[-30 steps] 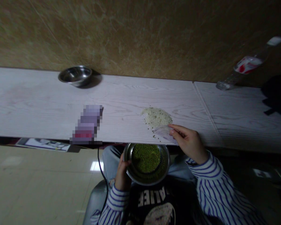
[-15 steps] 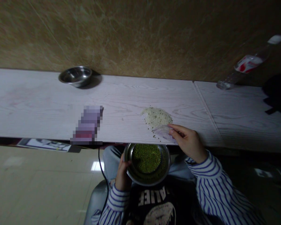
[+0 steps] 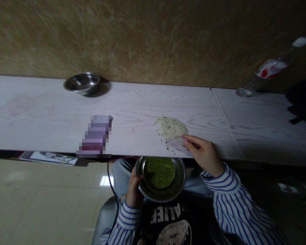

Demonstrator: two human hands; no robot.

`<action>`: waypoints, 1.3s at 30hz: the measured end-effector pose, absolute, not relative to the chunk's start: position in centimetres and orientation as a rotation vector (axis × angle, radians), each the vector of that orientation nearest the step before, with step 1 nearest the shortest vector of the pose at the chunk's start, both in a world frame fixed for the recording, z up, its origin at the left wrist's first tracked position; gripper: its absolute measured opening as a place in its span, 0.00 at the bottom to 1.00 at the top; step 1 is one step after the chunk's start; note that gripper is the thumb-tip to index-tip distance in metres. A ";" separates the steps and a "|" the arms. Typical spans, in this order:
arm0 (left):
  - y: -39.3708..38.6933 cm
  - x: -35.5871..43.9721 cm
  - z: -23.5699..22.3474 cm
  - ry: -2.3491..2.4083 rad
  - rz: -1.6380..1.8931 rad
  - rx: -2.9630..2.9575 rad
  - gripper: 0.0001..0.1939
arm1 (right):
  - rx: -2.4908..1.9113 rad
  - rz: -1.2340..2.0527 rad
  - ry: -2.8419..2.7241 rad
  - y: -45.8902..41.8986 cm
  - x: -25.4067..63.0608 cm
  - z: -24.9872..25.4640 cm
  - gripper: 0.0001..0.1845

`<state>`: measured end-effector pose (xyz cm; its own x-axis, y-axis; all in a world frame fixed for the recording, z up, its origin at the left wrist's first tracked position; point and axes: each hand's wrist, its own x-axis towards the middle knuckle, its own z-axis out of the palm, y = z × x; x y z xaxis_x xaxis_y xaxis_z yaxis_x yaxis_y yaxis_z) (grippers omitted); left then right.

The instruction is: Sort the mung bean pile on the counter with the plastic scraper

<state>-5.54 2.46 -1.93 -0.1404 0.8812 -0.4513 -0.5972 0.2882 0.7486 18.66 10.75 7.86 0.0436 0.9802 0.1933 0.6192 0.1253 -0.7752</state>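
Below the table edge, my left hand (image 3: 134, 190) grips the left rim of a steel bowl (image 3: 181, 185). Green mung beans (image 3: 160, 173) cover the bottom of that bowl. My right hand (image 3: 206, 153) pinches a thin, clear plastic piece (image 3: 177, 143), its shape only partly readable, low over the tabletop. Just beyond the plastic lies a pile of white rice (image 3: 171, 127) with a few dark and green beans mixed in. Several loose beans (image 3: 167, 148) are scattered between the pile and the front edge.
A second steel bowl (image 3: 83, 84) stands by the wall at the back left. A blurred-out flat object (image 3: 95, 136) lies left of the rice on the white table (image 3: 132, 102). At the back right stands a plastic bottle (image 3: 270, 68); a dark item (image 3: 302, 102) sits beside it.
My right hand and the clear plastic piece have shifted very slightly to the left. My left hand and the bowl of mung beans stay where they were.
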 end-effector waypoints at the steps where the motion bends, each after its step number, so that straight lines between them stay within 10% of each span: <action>1: 2.5 -5.6 -2.0 1.102 1.318 0.329 0.30 | -1.586 0.601 -1.653 10.7 18.8 7.9 0.17; 39: 2.3 -6.0 -2.1 1.131 1.341 0.320 0.25 | -1.526 0.585 -1.724 12.0 18.9 8.8 0.16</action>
<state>-6.00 2.35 -2.06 -0.1718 0.8728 -0.4568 -0.5975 0.2764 0.7528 18.87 12.03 8.76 -0.0108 0.9730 0.2306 0.6318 0.1854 -0.7527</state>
